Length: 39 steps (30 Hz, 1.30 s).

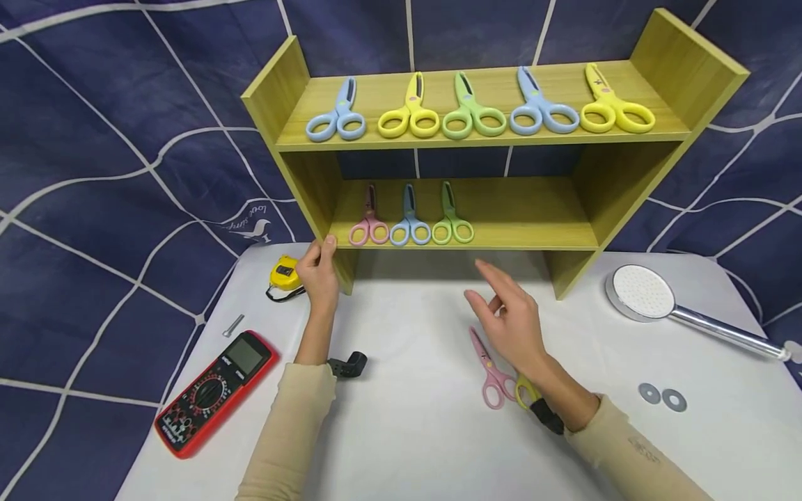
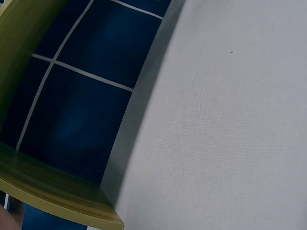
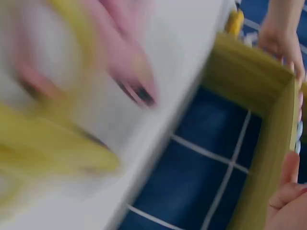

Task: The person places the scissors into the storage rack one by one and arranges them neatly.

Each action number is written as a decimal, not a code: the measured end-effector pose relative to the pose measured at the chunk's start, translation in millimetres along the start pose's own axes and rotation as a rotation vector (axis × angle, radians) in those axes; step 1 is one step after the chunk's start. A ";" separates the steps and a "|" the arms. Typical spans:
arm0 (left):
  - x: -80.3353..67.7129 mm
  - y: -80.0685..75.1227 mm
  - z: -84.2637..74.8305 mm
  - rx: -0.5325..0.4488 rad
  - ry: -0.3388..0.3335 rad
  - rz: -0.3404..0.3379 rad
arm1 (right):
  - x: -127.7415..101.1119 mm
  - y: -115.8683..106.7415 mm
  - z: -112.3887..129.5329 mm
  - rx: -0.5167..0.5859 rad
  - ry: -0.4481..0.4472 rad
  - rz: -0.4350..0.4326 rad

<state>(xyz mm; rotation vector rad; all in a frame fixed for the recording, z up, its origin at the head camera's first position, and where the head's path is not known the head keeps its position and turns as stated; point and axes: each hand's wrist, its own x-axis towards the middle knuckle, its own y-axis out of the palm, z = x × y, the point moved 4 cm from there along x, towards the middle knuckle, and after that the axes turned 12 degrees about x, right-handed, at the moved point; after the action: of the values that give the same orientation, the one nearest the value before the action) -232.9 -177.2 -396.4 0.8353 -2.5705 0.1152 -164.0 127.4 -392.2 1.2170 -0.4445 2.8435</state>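
Counting five scissors on the top shelf point(image 1: 489, 136), three on the lower, two beneath the right hand point(image 1: 515, 324): pink scissors point(image 1: 489, 369) just under its loosely spread, empty fingers, yellow scissors point(image 1: 525, 391) at the wrist. Gripping the shelf's side panel: left hand point(image 1: 318, 271), fingers curled. Blurred in the right wrist view.

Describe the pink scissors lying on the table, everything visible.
The pink scissors look like small plastic craft scissors: pink blades and two pink loop handles, with a small dark mark near the pivot. They lie flat and closed on the white table, blade tips pointing away toward the shelf, handles toward the person. The right hand hovers open just above and beside them; whether it touches cannot be told. A yellow pair lies against their handle side, mostly hidden under the wrist. The right wrist view shows them only as blur.
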 end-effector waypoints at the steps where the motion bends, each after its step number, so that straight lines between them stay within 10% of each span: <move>1: 0.3 0.1 0.1 -0.005 0.000 0.000 | -10.1 -2.4 2.0 0.008 0.017 0.026; 12: 3.1 -2.6 0.2 -0.059 -0.057 0.041 | -98.8 -31.1 6.9 -0.200 0.401 0.399; 39: 1.2 -2.0 2.5 -0.065 -0.102 0.065 | -120.2 -21.6 7.5 -0.234 0.103 0.702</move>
<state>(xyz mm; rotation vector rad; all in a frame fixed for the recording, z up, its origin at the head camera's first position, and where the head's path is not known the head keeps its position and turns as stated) -233.6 -180.0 -398.2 0.7527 -2.6823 0.0084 -72.3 157.6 -467.4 1.0086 -1.3957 3.2210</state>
